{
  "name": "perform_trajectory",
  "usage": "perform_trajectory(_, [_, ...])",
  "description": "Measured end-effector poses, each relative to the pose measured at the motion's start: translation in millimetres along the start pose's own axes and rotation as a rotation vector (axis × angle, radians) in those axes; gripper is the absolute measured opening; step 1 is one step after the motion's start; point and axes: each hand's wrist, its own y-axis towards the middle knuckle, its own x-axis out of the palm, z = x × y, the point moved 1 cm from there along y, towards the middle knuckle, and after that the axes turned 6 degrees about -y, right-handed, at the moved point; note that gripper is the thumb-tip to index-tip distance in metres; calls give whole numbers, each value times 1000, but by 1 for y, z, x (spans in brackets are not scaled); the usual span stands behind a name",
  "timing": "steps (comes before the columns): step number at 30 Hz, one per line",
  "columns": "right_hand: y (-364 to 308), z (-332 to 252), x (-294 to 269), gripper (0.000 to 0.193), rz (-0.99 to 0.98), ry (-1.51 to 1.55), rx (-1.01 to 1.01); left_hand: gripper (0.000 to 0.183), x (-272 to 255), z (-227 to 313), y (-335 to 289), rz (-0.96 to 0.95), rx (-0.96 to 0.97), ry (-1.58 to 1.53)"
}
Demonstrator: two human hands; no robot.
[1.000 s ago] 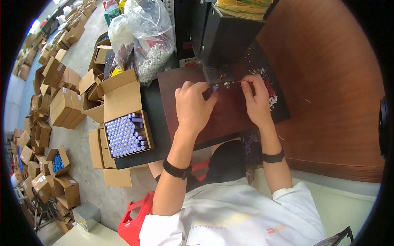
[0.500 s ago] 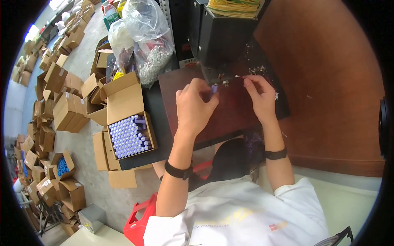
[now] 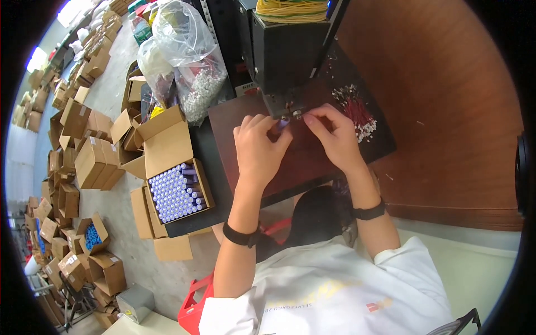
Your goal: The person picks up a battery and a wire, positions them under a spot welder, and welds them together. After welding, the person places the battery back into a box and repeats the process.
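Observation:
My left hand (image 3: 258, 148) pinches a purple cylindrical battery cell (image 3: 283, 124) between thumb and fingers. One end of the cell is up at the small metal electrodes (image 3: 290, 107) beneath a black machine head (image 3: 287, 53). Close by on the right, my right hand (image 3: 338, 139) is closed in a pinch on a thin red wire lead, its tip near the electrodes and the cell; most of the lead is hidden by the fingers. Whether the tip touches the cell I cannot tell. Both hands are over a dark reddish work board (image 3: 234, 125).
A pile of red wire leads with white connectors (image 3: 357, 114) lies right of my right hand. On the left stands an open carton (image 3: 207, 187) of purple cells. Behind it are clear plastic bags (image 3: 190, 39) of parts. A curved brown panel (image 3: 435, 123) bounds the right.
My right hand has moved left, bringing the lead to the electrodes beside the cell. The wire pile is now uncovered. My left hand keeps its hold; the whole view has shifted slightly.

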Motion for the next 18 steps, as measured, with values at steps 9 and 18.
perform_trajectory(9, [5,-3,6,11,-34,-34,-16,18,2,-3,2,-9,6,2])
perform_trajectory(18, [7,-2,9,12,-16,-1,-42,20,1,-7,1,-7,141,86])
